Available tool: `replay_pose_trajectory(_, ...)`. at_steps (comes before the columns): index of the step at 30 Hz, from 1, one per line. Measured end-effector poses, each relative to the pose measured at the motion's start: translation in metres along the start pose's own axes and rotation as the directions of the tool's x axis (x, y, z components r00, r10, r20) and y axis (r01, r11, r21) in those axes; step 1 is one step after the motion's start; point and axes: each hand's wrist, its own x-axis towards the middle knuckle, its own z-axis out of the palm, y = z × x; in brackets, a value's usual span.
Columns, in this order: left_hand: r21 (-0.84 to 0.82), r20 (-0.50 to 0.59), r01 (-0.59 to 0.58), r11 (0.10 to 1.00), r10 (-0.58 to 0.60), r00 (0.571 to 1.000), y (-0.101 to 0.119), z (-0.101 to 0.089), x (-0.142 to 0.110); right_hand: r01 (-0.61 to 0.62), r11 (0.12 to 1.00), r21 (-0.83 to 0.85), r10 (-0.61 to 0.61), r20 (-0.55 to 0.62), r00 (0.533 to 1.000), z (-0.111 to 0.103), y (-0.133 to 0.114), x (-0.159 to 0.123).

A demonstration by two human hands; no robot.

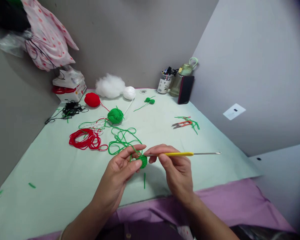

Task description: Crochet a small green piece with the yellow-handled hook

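Observation:
Between the thumb and fingers of my left hand [123,166] is a small round green crochet piece [143,161]. A strand of green yarn [122,138] runs from that hand back to loose loops on the table. My right hand [176,166] grips a double-ended crochet hook [180,154] by its yellow handle. One metal end of the hook meets the top of the green piece; the other points right. Whether a loop sits on the working tip is too small to tell. Behind the loops lies a green yarn ball [115,116].
Red yarn loops [85,139], a red ball [92,99], a white ball [129,93], stuffing [110,85] and tangled black yarn [71,110] lie toward the back left. Thread snips [182,124] rest at right among green scraps. A phone [186,90] leans against a bottle [176,85].

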Motion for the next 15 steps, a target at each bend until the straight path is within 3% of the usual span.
replay_pose_trajectory(5, 0.05, -0.047, -0.022, 0.999, 0.025, 0.999, 0.0038, -0.0015, -0.0012, -0.043, 0.998, 0.036, 0.045, -0.056, 0.997, -0.005, -0.0005, -0.0012)
replay_pose_trajectory(9, 0.051, 0.003, -0.011, 0.999, 0.011, 1.0, 0.0043, 0.0003, -0.0023, -0.086, 0.991, 0.103, 0.092, -0.051, 0.994, -0.0047, -0.0005, 0.0006)
replay_pose_trajectory(15, -0.01, 0.06, -0.001, 1.0, 0.002, 0.998, -0.0003, 0.0019, -0.0028, -0.063, 0.994, 0.095, 0.062, 0.009, 0.998, 0.0001, 0.004, -0.0015)
